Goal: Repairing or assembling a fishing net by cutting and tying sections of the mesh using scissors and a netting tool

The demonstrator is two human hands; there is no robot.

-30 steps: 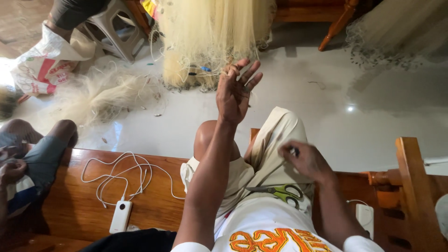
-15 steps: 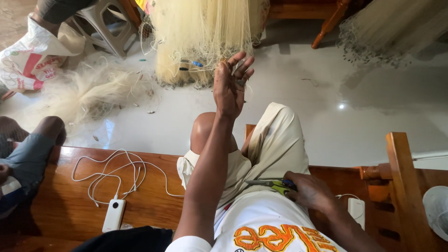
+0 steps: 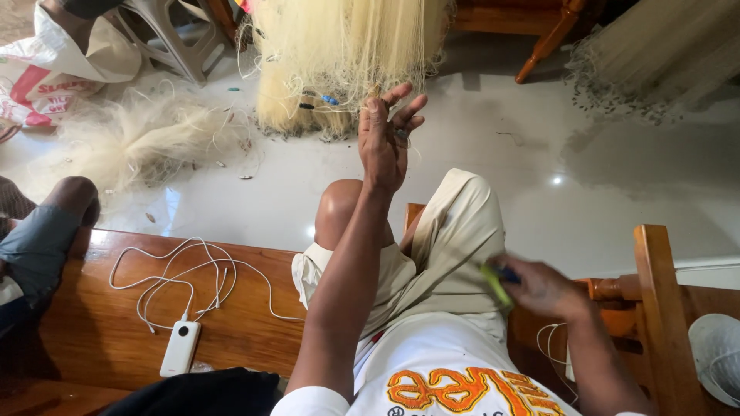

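The left hand is raised with fingers loosely spread, fingertips pinching fine strands of the pale yellow hanging fishing net. The right hand, blurred, is closed around green-handled scissors beside the thigh. A white power bank with coiled white cable lies on the polished wooden bench above a glossy white floor.

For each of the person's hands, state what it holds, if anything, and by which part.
The right hand grips green-handled scissors by the handles, though motion blurs them. The raised left hand pinches fine strands of the pale net between fingertips.
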